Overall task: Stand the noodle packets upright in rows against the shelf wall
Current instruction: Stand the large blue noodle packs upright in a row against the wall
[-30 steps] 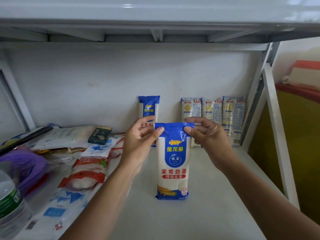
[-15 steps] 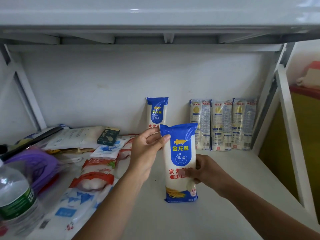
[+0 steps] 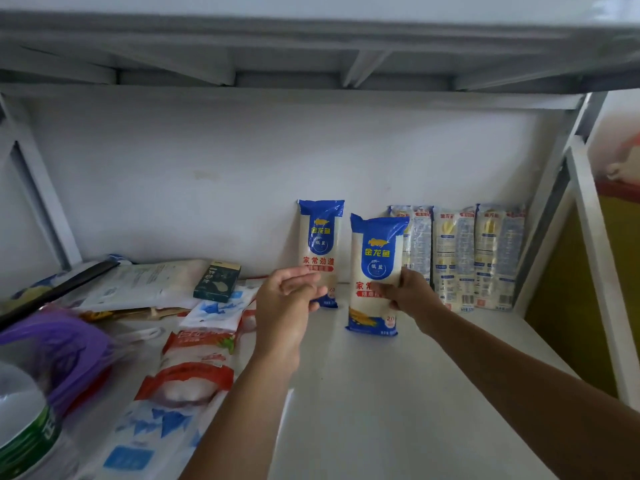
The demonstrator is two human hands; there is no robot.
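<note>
Right hand (image 3: 410, 294) grips a blue-and-white plastic noodle packet (image 3: 375, 271) upright, forward of the white shelf wall (image 3: 207, 168).
Fingers wrap its middle. Left hand (image 3: 287, 299) is relaxed and holds nothing, in front of a second matching packet (image 3: 320, 244) standing against the wall. Three pale yellow-printed packets (image 3: 478, 258) stand in a row at right.

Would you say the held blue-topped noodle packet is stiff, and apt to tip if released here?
Likely stiff: the noodle packet stands straight though the right hand grips only its middle. Probably tippy: tall, narrow base, not yet leaning on the wall.
</note>
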